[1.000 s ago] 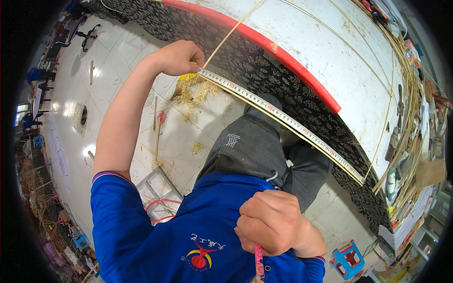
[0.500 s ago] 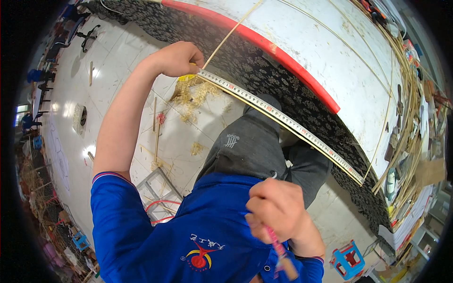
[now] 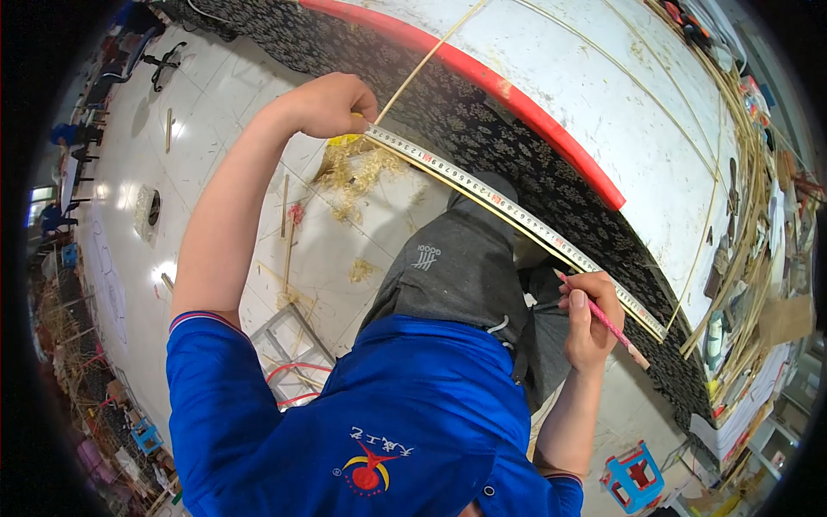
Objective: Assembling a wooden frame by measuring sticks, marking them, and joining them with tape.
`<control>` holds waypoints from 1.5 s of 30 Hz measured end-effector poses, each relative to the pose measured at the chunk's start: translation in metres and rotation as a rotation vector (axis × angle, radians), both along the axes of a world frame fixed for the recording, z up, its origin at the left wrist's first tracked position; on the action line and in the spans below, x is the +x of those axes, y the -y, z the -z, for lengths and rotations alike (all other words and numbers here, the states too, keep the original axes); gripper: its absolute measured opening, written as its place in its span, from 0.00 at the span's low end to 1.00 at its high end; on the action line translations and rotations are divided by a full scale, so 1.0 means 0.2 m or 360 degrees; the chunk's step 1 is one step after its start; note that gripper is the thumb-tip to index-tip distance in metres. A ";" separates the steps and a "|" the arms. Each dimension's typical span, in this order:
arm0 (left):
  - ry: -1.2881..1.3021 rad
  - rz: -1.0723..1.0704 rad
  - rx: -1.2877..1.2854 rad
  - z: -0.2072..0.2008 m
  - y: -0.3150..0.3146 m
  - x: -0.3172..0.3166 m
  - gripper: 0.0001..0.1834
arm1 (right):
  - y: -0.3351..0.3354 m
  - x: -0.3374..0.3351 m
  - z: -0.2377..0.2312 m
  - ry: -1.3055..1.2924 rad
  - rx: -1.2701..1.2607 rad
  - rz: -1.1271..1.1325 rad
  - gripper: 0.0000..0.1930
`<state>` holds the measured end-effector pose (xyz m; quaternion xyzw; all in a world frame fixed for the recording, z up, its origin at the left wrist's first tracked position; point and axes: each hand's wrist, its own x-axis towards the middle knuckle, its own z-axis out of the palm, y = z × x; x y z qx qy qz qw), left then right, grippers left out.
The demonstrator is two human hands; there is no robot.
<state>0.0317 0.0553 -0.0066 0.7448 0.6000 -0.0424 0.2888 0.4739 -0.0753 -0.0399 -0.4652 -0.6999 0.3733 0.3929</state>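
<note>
A white tape measure [image 3: 525,220] stretches diagonally from upper left to lower right, lying along a thin pale bamboo strip [image 3: 448,187]. My left hand [image 3: 334,105] is closed at the upper-left end of both, gripping the tape measure; its fingertips are partly hidden. Something yellow [image 3: 342,140] shows just under that hand, and I cannot tell whether it is held. In my right hand [image 3: 594,323] is a pink pencil [image 3: 610,322], its tip pointing up and left, close to the strip's lower-right part. Another thin strip [image 3: 426,56] slants up from beside my left hand onto the table.
A white-topped table [image 3: 594,95] with a red edge [image 3: 517,95] and dark patterned cloth [image 3: 465,121] stands ahead. Bamboo strips and tools crowd its right side. Shavings [image 3: 362,168] litter the tiled floor. A small blue stool [image 3: 633,478] stands at lower right.
My right hand has moved up and right, from in front of my chest to beside the tape measure, and the pencil has turned tip-upward. My left hand stays nearly still.
</note>
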 end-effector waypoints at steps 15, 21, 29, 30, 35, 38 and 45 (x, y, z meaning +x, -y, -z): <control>0.0040 0.0061 0.0102 0.00 0.01 -0.02 0.08 | -0.01 -0.03 0.07 -0.0282 -0.0179 0.0157 0.06; 0.0056 0.0016 0.0120 0.04 0.01 -0.02 0.12 | -0.01 -0.04 0.07 -0.0396 -0.0286 0.0226 0.08; -0.0092 -0.0047 0.0042 0.01 0.02 0.00 0.11 | 0.08 -0.08 0.11 -0.0495 -0.0611 0.0371 0.09; -0.0089 -0.0026 0.0037 0.01 0.03 0.00 0.12 | 0.09 -0.08 0.13 -0.0582 -0.0667 0.0375 0.10; -0.0081 -0.0007 -0.0005 0.01 0.02 0.00 0.14 | 0.10 -0.06 0.21 -0.0841 -0.0838 0.0426 0.16; -0.0066 -0.0017 0.0017 0.03 0.03 -0.01 0.15 | 0.11 -0.07 0.22 -0.0865 -0.0906 0.0443 0.20; -0.0054 -0.0021 0.0044 0.02 0.04 -0.01 0.14 | 0.09 -0.06 0.24 -0.0800 -0.0901 0.0410 0.24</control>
